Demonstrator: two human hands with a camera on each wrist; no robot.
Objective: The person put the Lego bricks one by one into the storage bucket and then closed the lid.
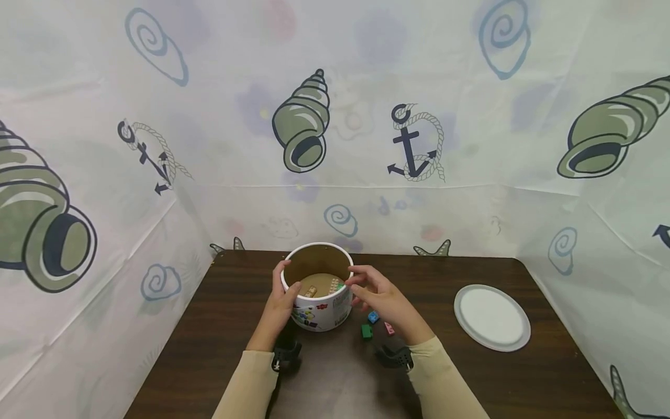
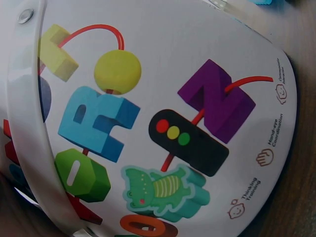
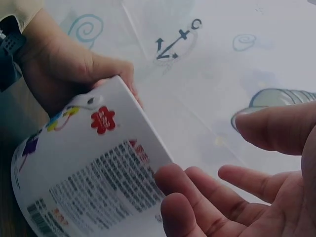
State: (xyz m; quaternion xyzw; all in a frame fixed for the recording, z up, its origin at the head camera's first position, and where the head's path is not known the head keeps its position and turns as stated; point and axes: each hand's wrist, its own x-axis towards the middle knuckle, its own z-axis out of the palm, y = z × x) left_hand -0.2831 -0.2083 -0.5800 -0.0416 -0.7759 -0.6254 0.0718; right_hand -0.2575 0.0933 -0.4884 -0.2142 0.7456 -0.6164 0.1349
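Note:
A white printed tub [image 1: 319,314] stands on the table, tilted slightly toward me, its open top showing. My left hand [image 1: 281,302] grips its left rim, thumb at the near edge. Against the right rim is my right hand [image 1: 379,294], fingers spread and loosely bent, holding nothing; in the right wrist view its fingertips [image 3: 173,180] are at the tub's edge. Inside the tub lie a tan brick [image 1: 311,291] and some pale and green bricks [image 1: 335,285]. The left wrist view shows the tub's printed side [image 2: 148,138].
Beside the tub, under my right hand, lie a blue brick [image 1: 373,317], a green brick [image 1: 366,331] and a pink brick [image 1: 389,329]. A round white lid [image 1: 492,318] rests at the right of the dark wooden table [image 1: 209,349]. Printed cloth [image 1: 366,221] hangs behind and at both sides.

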